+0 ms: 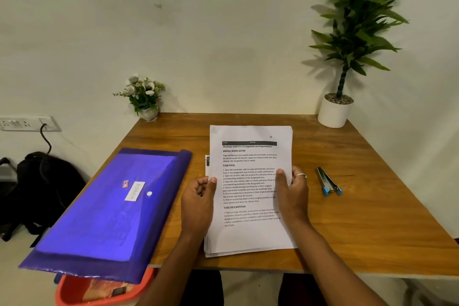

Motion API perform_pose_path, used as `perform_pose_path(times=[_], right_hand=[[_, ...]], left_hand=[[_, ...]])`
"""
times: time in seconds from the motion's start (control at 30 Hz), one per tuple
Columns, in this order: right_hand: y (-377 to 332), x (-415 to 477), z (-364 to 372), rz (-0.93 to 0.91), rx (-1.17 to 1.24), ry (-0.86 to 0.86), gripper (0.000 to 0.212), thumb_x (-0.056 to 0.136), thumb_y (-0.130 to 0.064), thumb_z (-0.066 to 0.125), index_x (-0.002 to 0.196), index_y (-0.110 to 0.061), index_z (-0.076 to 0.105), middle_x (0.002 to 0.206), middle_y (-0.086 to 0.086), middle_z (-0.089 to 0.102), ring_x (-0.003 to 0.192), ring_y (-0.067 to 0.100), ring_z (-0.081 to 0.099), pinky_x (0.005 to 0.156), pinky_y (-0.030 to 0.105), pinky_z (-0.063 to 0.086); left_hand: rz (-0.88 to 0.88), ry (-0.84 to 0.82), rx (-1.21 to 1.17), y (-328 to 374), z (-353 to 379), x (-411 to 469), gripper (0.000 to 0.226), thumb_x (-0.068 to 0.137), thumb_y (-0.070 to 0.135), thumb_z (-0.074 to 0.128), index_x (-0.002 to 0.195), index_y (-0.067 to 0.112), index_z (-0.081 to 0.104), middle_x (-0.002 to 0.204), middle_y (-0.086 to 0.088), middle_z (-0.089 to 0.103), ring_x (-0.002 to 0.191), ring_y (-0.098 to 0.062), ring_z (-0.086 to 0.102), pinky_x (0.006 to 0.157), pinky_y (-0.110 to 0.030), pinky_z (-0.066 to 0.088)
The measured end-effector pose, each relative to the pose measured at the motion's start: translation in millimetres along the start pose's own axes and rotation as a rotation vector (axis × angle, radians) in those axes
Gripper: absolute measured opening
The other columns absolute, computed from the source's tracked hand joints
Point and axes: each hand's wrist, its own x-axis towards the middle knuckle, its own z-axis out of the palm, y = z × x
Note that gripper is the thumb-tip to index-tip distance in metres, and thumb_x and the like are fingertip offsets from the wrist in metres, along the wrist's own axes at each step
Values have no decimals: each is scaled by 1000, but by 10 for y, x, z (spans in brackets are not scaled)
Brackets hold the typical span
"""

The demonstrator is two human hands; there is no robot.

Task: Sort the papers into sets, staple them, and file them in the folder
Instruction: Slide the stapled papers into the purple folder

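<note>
- Two hands on the printed papers, mid-table, directly in front of the person.
- left hand: grips the left edge of the sheets, thumb on the front face, fingers curled behind.
- right hand: grips the right edge, thumb on the printed face, fingers wrapped round the back; ring on one finger.
- Top page reads upright to the camera; headings "INITIAL SCENE SETUP", "TASK GOAL", "TASK DESCRIPTION".
- More sheets peek out at the left and bottom edges, slightly misaligned. Can't tell if they're part of the held bundle or lying loose under it.
- Blue folder: flat, left of the papers, just beside the left hand, overhanging the wooden table at its left edge. White label and snap button on top.
- Stapler: lying on the table right of the papers, near the right hand, not touched.
- Back corners: small flower pot on the left, tall potted plant on the right.
- Off-table, left: black backpack on the floor, wall socket with a cable plugged in, red bin under the folder's overhang.
</note>
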Motion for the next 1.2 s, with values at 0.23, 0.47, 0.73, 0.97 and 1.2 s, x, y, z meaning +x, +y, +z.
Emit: perform_pose_path(times=[0.23, 0.47, 0.73, 0.97, 1.2], right_hand=[[-183, -28, -92, 3, 92, -40, 26, 98, -26, 65, 119, -12, 60, 110, 2, 74, 98, 16, 73, 74, 29, 62], [-882, 99, -312, 3, 111, -227, 20, 103, -22, 57, 122, -16, 61, 105, -4, 78, 95, 9, 74, 78, 28, 60], [-1670, 89, -642, 262, 399, -631, 35, 96, -17, 60, 129, -5, 61, 122, 17, 71, 111, 37, 69, 93, 53, 57], [-1683, -23, -640, 213, 436, -648, 41, 84, -14, 68, 124, -6, 66, 124, 16, 71, 115, 34, 68, 96, 47, 56], [-1624, -9, -601, 162, 426, -633, 39, 83, -12, 69, 122, -8, 67, 123, 15, 71, 116, 32, 68, 101, 47, 54]], left_hand=[[3, -140, -3, 233, -48, -49, 13, 100, 15, 64, 112, 11, 68, 106, -2, 79, 101, -22, 75, 82, -33, 62], [-116, -276, -92, 829, -12, -31, 27, 105, 31, 55, 123, 16, 67, 115, -8, 76, 102, -28, 75, 88, -50, 60], [-310, -351, -193, 1452, -120, 16, 30, 106, 35, 50, 116, 13, 69, 111, -14, 77, 102, -37, 74, 94, -59, 55], [-183, -431, -255, 1626, -147, -154, 32, 107, 27, 46, 130, 12, 62, 120, -12, 74, 108, -31, 73, 81, -42, 63], [-138, -417, -239, 1561, -162, -141, 32, 101, 23, 54, 129, 10, 64, 123, -14, 73, 111, -32, 72, 89, -47, 61]])
